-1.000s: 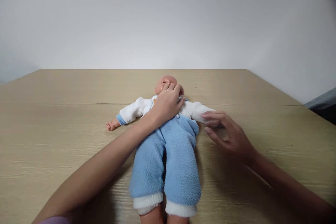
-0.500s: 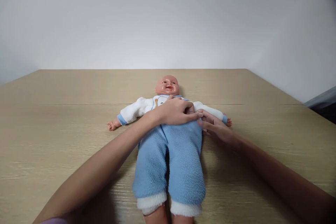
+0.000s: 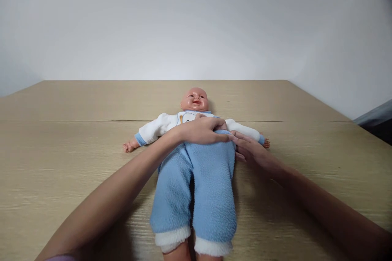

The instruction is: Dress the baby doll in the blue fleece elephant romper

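Observation:
A baby doll (image 3: pixel 196 100) lies on its back, head away from me, in a white fleece top (image 3: pixel 157 126) and light blue fleece trousers (image 3: pixel 211 187) with white cuffs. Across its belly reaches my left hand (image 3: pixel 203 129), fingers curled over the waist and thumb at the waistband. My right hand (image 3: pixel 249 149) is at the doll's right-hand side in the picture, its fingers closed on the trousers' waistband edge. Both thumbs come close together there. The left fingertips are partly hidden behind that hand.
A light wooden table (image 3: pixel 76 138) carries the doll, with a seam running across it. Behind stands a plain white wall (image 3: pixel 183 20). A dark grey object (image 3: pixel 378 120) shows beyond the table's right edge.
The trouser legs have shifted slightly left. More of the waistband edge shows between my hands, and my right thumb has moved up against it. My left hand has moved slightly left.

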A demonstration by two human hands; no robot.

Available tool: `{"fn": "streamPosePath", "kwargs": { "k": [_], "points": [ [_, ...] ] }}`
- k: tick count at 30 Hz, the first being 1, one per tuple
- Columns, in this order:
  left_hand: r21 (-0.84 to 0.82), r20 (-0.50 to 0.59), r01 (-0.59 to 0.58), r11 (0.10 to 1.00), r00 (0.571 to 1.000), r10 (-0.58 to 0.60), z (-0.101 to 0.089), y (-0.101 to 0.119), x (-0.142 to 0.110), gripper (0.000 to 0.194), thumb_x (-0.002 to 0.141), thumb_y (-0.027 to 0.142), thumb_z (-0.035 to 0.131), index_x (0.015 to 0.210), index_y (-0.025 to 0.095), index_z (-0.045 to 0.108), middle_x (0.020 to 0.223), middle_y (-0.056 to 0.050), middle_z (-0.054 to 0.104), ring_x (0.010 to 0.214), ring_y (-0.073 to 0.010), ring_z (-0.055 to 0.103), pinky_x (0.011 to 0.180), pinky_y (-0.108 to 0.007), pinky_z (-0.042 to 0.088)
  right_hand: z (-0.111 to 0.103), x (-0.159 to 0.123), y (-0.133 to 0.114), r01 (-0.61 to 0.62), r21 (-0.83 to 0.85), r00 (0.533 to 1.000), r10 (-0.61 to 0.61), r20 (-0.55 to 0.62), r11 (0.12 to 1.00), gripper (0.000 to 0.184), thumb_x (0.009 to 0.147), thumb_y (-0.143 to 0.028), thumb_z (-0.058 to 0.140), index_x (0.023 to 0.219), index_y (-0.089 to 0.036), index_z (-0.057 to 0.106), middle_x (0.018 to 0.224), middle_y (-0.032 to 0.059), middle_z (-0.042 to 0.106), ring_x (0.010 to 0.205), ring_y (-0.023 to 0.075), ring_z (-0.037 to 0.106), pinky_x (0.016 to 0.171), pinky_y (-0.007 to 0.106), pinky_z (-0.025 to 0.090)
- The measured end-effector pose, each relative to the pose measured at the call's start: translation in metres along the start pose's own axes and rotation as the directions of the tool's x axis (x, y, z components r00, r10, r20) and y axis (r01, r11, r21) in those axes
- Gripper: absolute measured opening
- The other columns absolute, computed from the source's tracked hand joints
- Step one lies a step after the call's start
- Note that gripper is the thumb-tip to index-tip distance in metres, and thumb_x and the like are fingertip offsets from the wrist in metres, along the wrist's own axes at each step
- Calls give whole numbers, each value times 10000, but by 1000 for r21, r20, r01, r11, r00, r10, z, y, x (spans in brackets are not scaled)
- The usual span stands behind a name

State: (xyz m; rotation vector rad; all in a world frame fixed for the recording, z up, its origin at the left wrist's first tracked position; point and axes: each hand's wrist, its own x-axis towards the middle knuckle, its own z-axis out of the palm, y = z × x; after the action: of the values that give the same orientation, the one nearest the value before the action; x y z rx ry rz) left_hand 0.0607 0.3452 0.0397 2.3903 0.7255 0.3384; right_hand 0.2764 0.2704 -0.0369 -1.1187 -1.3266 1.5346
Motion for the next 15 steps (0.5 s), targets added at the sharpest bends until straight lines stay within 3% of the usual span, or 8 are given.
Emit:
{"fn": "streamPosePath", "kwargs": {
  "k": [3,5,8,10,11,13,15],
  "points": [
    [-53,-59,53,997,997,-56,4,-3,2,185,987,405,724,1009,233,658,924,3,719,885,-219,661,811,-344,426,-2,-4,1,92,-211,994,-102,-37,973,398,955,-626,746,1058,-273,594,794,-33,513,648,157,423,580,287,354],
    [-80,-86,68,995,993,-75,7,-6,3,160,995,357,719,1049,228,640,915,1,714,874,-219,666,796,-343,431,-4,-10,-2,172,-468,966,-242,-94,867,411,952,-595,759,1150,-282,580,852,-15,555,688,179,481,628,315,399],
    [-58,-141,41,997,989,-49,14,-9,5,171,1010,300,691,1141,223,612,912,0,701,866,-218,667,785,-343,443,-16,-23,-9,231,-842,850,-522,-68,487,408,965,-530,750,1230,-273,577,976,52,614,823,252,586,766,405,479],
    [4,-187,13,1000,982,-12,17,-10,5,197,1015,260,669,1189,220,585,942,-8,707,891,-226,671,809,-354,457,-35,-32,-10,230,-938,765,-644,9,260,368,988,-501,712,1229,-259,575,1098,116,648,1000,334,630,906,493,496],
    [47,-212,-1,999,977,11,18,-10,6,200,1015,236,659,1196,219,576,972,-19,713,928,-235,671,841,-366,465,-48,-36,-9,214,-956,744,-667,26,201,367,1003,-500,689,1251,-256,573,1160,142,659,1083,371,631,964,532,491],
    [151,-255,-32,988,964,70,18,-7,8,204,1003,204,662,1188,214,577,1075,-57,720,1044,-268,654,943,-403,471,-74,-40,-2,195,-969,757,-652,51,150,502,993,-550,692,1371,-248,560,1324,179,661,1266,441,604,1101,622,434],
    [244,-265,-54,968,957,120,17,-1,11,230,990,229,702,1190,201,593,1205,-104,700,1172,-309,605,1052,-445,449,-96,-40,8,185,-957,812,-583,20,224,673,954,-603,726,1492,-251,525,1459,187,630,1362,462,572,1151,649,423]
  ]
}}
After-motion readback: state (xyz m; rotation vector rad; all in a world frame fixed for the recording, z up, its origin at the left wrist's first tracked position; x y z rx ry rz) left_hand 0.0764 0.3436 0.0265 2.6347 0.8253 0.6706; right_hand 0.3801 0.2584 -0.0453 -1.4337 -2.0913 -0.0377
